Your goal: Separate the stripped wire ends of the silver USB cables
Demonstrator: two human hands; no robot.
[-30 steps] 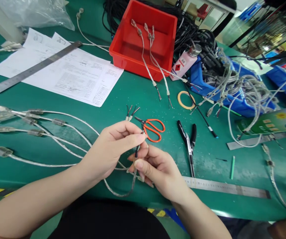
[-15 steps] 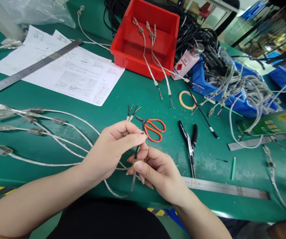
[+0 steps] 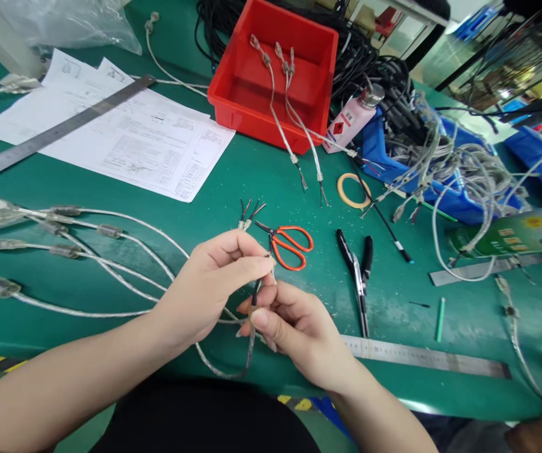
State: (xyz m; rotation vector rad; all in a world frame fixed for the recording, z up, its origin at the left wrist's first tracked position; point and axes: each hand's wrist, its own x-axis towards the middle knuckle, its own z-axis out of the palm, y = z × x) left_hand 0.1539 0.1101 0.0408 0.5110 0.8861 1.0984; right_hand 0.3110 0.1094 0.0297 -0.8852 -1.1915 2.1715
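Observation:
Over the near edge of the green table [image 3: 233, 182], my left hand [image 3: 209, 286] pinches the fine wires at the stripped tip of a clear silvery cable [image 3: 226, 368]. My right hand [image 3: 294, 327] grips the same cable just below, where a short black sleeve shows between the fingers. From there the cable loops down under both hands. Several like cables [image 3: 63, 245] with clear connectors lie spread to the left. One more stripped end [image 3: 248, 214] rests just beyond my left fingers.
Orange-handled scissors [image 3: 289, 244] and black pliers [image 3: 358, 267] lie just past my hands; a steel ruler [image 3: 426, 357] sits at the near edge. Farther back are a red bin [image 3: 275, 69] with cables, papers [image 3: 124, 135] under another ruler, a tape ring [image 3: 353, 189], a pink bottle [image 3: 353, 116] and blue bins of tangled cable [image 3: 445, 170].
Both hands stay in place on the cable; my right hand has shifted very slightly left and down. Nothing on the table has moved.

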